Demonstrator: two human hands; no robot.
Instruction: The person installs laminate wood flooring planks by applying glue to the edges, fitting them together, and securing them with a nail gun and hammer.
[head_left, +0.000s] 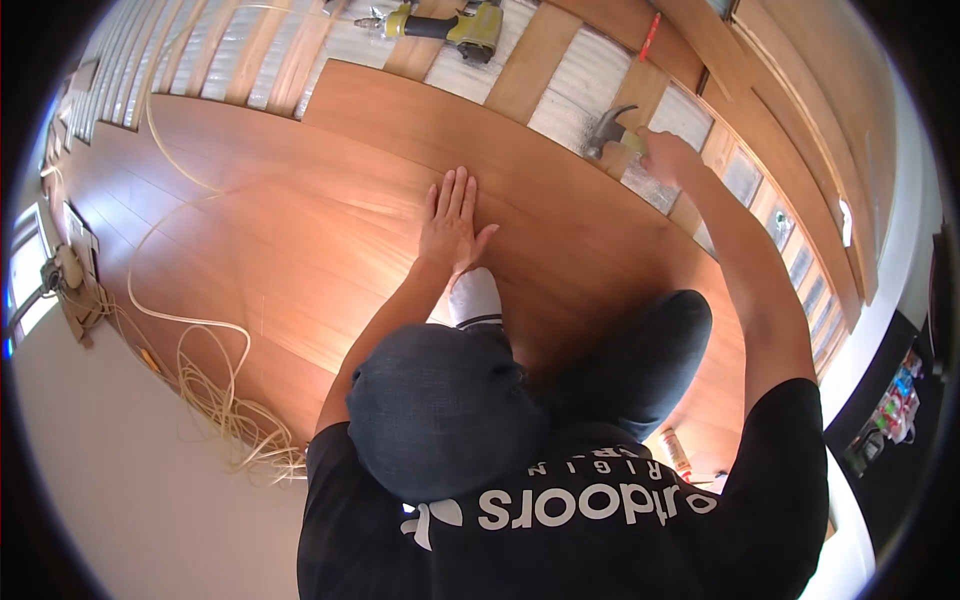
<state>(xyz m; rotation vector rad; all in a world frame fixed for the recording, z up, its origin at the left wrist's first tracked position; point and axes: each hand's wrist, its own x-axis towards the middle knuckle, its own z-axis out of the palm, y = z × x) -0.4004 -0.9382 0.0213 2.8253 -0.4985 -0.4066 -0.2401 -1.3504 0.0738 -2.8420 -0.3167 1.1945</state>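
Note:
My left hand (pixel 450 222) lies flat on the reddish-brown floorboards (pixel 560 205), fingers stretched out and nothing held. To the far right, my right hand (pixel 670 158) is closed round the handle of a claw hammer (pixel 608 132). The dark hammer head is over the outer edge of the last laid board, beside a strip of silvery sheet (pixel 580 95) between wooden battens (pixel 535 62). Whether the head touches the board's edge I cannot tell. One bent knee (pixel 650 350) rests on the boards, and a foot in a white sock (pixel 475 297) is just below my left hand.
A yellow-green air nail gun (pixel 465 30) lies across the battens at the top. Its pale hose (pixel 150 235) runs down the left into a tangled coil (pixel 225 395). A red stick-like marker (pixel 650 37) and long loose planks (pixel 800 130) are at upper right. A tube-shaped container (pixel 675 453) is near my right knee.

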